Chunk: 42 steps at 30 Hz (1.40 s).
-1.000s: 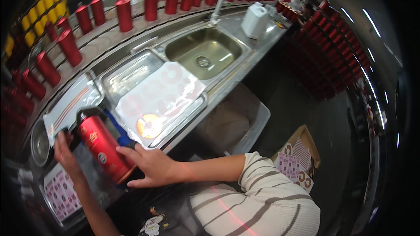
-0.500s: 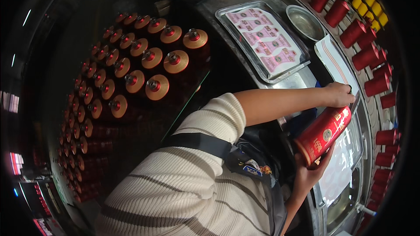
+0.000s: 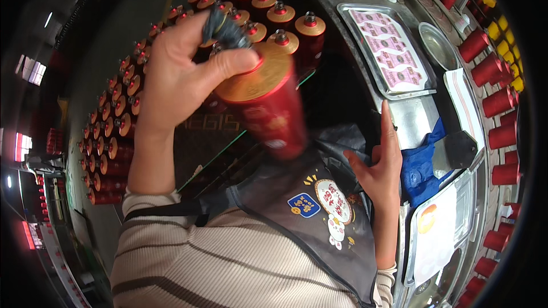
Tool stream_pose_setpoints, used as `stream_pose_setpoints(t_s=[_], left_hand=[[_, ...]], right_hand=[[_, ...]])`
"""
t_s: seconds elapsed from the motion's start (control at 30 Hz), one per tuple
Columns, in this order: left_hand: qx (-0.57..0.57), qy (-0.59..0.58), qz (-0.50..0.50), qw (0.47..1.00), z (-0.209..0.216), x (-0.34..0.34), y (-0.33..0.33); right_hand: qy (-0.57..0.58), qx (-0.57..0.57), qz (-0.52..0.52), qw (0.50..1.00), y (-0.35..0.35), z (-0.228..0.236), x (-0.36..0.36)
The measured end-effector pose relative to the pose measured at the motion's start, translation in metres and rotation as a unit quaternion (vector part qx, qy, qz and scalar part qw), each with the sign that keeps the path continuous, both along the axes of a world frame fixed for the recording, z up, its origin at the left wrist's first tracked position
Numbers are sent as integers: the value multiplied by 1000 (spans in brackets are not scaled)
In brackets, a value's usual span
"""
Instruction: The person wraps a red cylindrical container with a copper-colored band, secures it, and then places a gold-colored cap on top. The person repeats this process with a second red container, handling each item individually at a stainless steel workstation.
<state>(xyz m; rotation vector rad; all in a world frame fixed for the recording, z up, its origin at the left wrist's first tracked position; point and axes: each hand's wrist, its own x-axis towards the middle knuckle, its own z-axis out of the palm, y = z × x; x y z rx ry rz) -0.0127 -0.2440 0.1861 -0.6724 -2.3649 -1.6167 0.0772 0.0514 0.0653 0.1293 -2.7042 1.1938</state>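
A red bottle (image 3: 268,111) with a gold shoulder hangs tilted in front of me, a little blurred. My left hand (image 3: 180,71) is closed round its neck, with dark wrapping on the fingers hiding the bottle's top. To the right, my right hand (image 3: 381,162) is off the bottle, its index finger stretched out and thumb apart. That hand is near a crumpled blue cloth (image 3: 419,165) at the edge of the metal bench. Beyond the left hand, many similar bottles (image 3: 310,24) with gold shoulders stand in rows.
On the bench, a metal tray (image 3: 423,92) holds pink and white label sheets (image 3: 388,48). Beside it are a round metal bowl (image 3: 438,45) and a striped white cloth (image 3: 463,100). Another tray with a white sheet (image 3: 436,236) lies nearer. Red bottles (image 3: 499,102) line the far right.
My left hand has carried the bottle from over the bench leftward toward the rows. My right hand has let go of its lower end and opened. The view has shifted left.
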Motion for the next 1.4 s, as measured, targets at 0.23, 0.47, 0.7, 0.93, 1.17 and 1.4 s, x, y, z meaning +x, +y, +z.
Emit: stream_pose_setpoints(t_s=[0.23,0.47,0.7,0.93,1.17,1.4], left_hand=[[-240,107,202,944,-127,24,-54],[-253,89,220,938,-159,34,-70],[-222,57,204,952,-165,41,-82],[-33,97,257,961,-115,42,-35],[110,84,-90,986,-110,-4,172],[-62,127,-246,959,-87,-89,335]], right_hand=[[8,-105,-59,993,19,-18,28],[-5,-130,-103,986,32,-16,41],[-14,-110,-101,989,33,-30,52],[-23,-299,-112,947,60,-27,67],[18,-543,-288,789,97,-9,84],[96,-745,-301,587,152,-18,171]])
